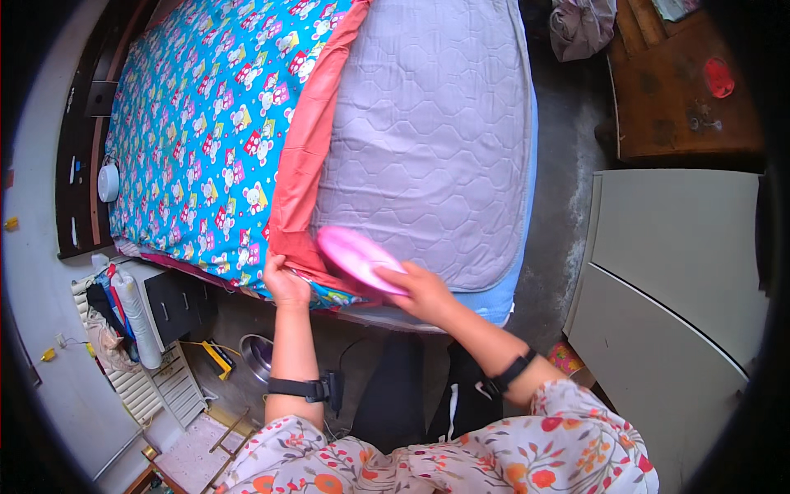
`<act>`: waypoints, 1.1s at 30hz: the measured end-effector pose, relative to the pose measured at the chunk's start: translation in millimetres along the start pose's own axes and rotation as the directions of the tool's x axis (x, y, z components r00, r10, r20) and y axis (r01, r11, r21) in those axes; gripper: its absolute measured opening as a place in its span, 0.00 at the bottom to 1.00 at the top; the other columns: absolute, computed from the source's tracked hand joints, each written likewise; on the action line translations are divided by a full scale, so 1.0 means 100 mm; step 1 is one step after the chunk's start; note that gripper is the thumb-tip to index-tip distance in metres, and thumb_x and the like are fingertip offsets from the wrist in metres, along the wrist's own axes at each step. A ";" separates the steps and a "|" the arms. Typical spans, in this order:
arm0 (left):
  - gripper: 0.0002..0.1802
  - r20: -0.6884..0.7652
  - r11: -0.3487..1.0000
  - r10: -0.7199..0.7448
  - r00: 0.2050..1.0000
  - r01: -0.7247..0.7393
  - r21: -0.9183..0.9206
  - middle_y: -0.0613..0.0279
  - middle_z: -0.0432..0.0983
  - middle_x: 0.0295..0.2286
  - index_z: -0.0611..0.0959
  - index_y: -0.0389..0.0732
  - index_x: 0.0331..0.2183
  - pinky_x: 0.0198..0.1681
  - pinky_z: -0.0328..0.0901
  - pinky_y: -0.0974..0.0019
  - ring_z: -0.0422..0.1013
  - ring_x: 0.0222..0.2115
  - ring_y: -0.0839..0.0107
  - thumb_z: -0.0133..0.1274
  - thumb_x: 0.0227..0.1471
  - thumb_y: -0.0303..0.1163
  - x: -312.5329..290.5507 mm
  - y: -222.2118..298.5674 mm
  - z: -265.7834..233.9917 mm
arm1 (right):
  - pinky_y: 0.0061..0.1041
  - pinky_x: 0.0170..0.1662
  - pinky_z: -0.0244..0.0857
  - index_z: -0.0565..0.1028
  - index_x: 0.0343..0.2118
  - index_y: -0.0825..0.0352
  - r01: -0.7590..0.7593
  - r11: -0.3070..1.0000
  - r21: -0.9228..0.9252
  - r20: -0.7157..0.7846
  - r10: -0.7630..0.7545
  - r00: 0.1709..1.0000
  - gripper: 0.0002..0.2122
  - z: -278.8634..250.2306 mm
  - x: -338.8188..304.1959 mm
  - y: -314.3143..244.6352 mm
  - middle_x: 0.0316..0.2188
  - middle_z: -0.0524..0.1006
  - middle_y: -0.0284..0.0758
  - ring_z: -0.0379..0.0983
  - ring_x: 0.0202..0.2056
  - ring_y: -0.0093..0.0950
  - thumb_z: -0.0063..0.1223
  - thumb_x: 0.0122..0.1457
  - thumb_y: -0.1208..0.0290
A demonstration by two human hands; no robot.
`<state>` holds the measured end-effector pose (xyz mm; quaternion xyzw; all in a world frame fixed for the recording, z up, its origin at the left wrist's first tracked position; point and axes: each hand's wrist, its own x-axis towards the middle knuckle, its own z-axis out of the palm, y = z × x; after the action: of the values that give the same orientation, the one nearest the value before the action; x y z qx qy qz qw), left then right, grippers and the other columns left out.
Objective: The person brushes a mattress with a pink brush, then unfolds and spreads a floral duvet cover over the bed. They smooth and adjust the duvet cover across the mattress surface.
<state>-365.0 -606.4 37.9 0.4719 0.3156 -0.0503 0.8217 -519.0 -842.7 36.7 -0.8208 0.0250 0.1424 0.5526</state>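
Note:
My right hand (418, 293) is closed on the near end of a pink oval object (355, 253). The object is flat and blurred by motion, tilted over the bed's near edge; its exact kind I cannot make out. My left hand (287, 282) is closed on the near edge of a blue cartoon-print bed cover (210, 136), where its red underside (303, 177) is folded back. The cover lies over the left half of the bed. On the right half a grey quilted mattress pad (424, 123) is exposed, its near corner close beyond my right hand.
A black drawer unit (169, 305) and a metal basin (257, 356) stand at the near left. Along the right side are a pale cabinet (666, 272) and a brown wooden table (675, 107). Grey floor (568, 156) runs between them and the bed.

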 end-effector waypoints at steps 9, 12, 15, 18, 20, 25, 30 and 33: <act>0.09 0.382 0.878 -0.144 0.913 -0.060 0.474 0.68 0.71 0.32 0.74 0.37 0.34 0.37 0.60 0.75 0.64 0.31 0.79 0.45 0.47 0.22 -0.23 -0.38 0.19 | 0.40 0.37 0.68 0.68 0.54 0.65 -0.583 0.810 0.068 -0.993 0.112 0.041 0.24 -2.00 0.39 1.41 0.30 0.76 0.50 0.74 0.31 0.46 0.49 0.50 0.76; 0.06 0.409 0.728 -0.170 0.896 -0.166 0.665 0.66 0.70 0.29 0.75 0.38 0.32 0.38 0.60 0.74 0.64 0.30 0.75 0.47 0.47 0.23 -0.23 -0.64 0.18 | 0.38 0.46 0.64 0.68 0.53 0.69 -0.315 0.945 0.093 -0.982 0.140 0.129 0.23 -1.99 0.11 1.33 0.38 0.76 0.47 0.73 0.41 0.42 0.51 0.51 0.77; 0.06 0.532 0.230 -0.142 0.835 -0.495 0.838 0.62 0.69 0.29 0.76 0.38 0.29 0.40 0.61 0.67 0.66 0.33 0.66 0.52 0.43 0.25 -0.28 -0.89 0.21 | 0.32 0.49 0.64 0.70 0.52 0.63 -0.035 0.978 -0.206 -0.708 -0.124 0.695 0.22 -1.31 0.24 0.93 0.42 0.73 0.42 0.70 0.46 0.40 0.44 0.53 0.84; 0.14 0.563 -0.316 -0.093 0.821 -0.561 0.765 0.56 0.69 0.35 0.77 0.39 0.30 0.47 0.59 0.49 0.64 0.41 0.52 0.58 0.36 0.31 -0.43 -1.11 0.32 | 0.36 0.42 0.69 0.67 0.54 0.37 0.111 0.875 -0.471 0.044 -0.102 0.994 0.29 -0.99 0.39 0.67 0.43 0.72 0.41 0.73 0.41 0.42 0.43 0.52 0.81; 0.20 0.516 -0.438 -0.035 0.856 -0.478 0.762 0.53 0.67 0.40 0.76 0.40 0.37 0.51 0.54 0.42 0.63 0.44 0.50 0.58 0.36 0.32 -0.60 -1.27 0.45 | 0.37 0.40 0.69 0.67 0.54 0.37 0.167 0.854 -0.493 0.106 -0.131 0.986 0.29 -1.22 0.51 0.73 0.45 0.71 0.42 0.74 0.38 0.43 0.42 0.53 0.80; 0.45 0.531 -0.474 0.076 0.844 -0.438 0.764 0.42 0.42 0.61 0.60 0.45 0.58 0.57 0.35 0.27 0.38 0.61 0.37 0.59 0.38 0.36 -1.33 -1.94 0.94 | 0.39 0.37 0.66 0.67 0.56 0.45 -0.373 0.904 -0.209 -0.765 0.087 0.638 0.30 -2.88 0.81 1.51 0.30 0.70 0.42 0.71 0.34 0.44 0.47 0.49 0.82; 0.57 0.124 -0.577 -0.092 0.988 -0.154 0.802 0.37 0.23 0.62 0.50 0.45 0.63 0.56 0.36 0.27 0.24 0.60 0.29 0.56 0.40 0.62 -1.51 -2.70 1.64 | 0.34 0.40 0.64 0.67 0.57 0.53 -0.160 0.932 -0.326 -0.727 -0.138 0.673 0.29 -3.83 0.22 1.81 0.29 0.68 0.42 0.69 0.33 0.41 0.49 0.51 0.84; 0.58 0.014 -0.634 -0.108 0.994 -0.079 0.770 0.38 0.22 0.62 0.48 0.46 0.63 0.56 0.38 0.27 0.24 0.61 0.30 0.56 0.40 0.62 -1.52 -2.70 1.81 | 0.33 0.38 0.64 0.69 0.55 0.54 -0.058 0.966 -0.252 -0.600 -0.109 0.793 0.29 -3.77 -0.11 1.64 0.30 0.68 0.42 0.69 0.32 0.39 0.48 0.48 0.86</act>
<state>-504.0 -933.7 -12.6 0.9351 0.0540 -0.3446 -0.0618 -484.8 -1252.0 23.4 -0.8876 0.1715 -0.1349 0.4057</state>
